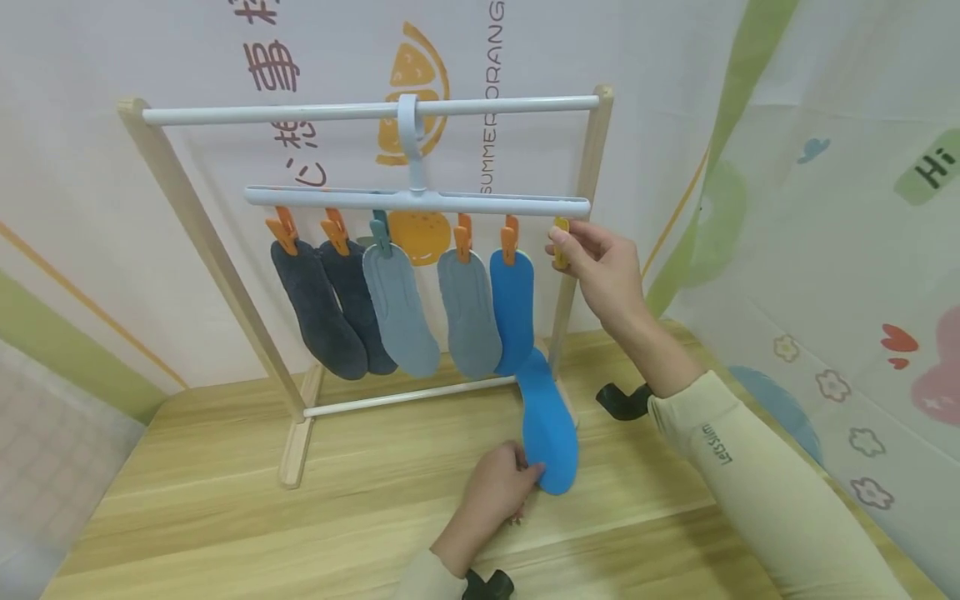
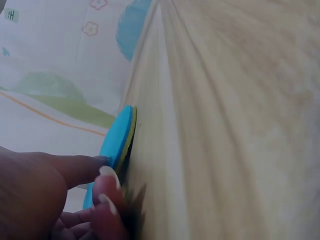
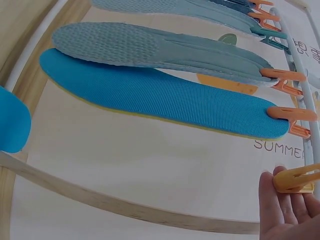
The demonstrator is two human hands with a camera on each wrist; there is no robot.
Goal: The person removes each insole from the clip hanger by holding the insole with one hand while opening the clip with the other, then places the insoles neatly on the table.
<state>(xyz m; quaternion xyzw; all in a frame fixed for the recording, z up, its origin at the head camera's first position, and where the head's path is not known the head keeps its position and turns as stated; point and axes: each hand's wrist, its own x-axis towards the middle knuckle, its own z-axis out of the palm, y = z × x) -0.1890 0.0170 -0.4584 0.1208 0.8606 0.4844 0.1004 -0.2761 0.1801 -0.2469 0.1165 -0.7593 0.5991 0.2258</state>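
At the lower right of the rack, my left hand [image 1: 497, 485] pinches the edge of a loose blue insole [image 1: 551, 425]. The thumb lies on its blue face in the left wrist view, fingertips by the yellow underside. My right hand [image 1: 609, 271] is raised to the right end of the pale blue hanger [image 1: 495, 204], holding a yellow clothespin [image 3: 295, 180] with no insole in it. Beside it another blue insole [image 3: 175, 100] hangs from an orange clothespin [image 1: 510, 240]. Farther left hang two grey insoles [image 1: 468, 312] [image 1: 401, 312] and two dark ones [image 1: 315, 308].
The hanger hooks over the top rod [image 1: 262, 115] of a wooden-sided rack [image 1: 202, 242] standing on the wood-grain table [image 1: 375, 517]. A low white rod [image 1: 405, 396] joins its feet. Printed curtains [image 1: 825, 250] surround the table. A teal clothespin [image 1: 381, 233] grips one grey insole.
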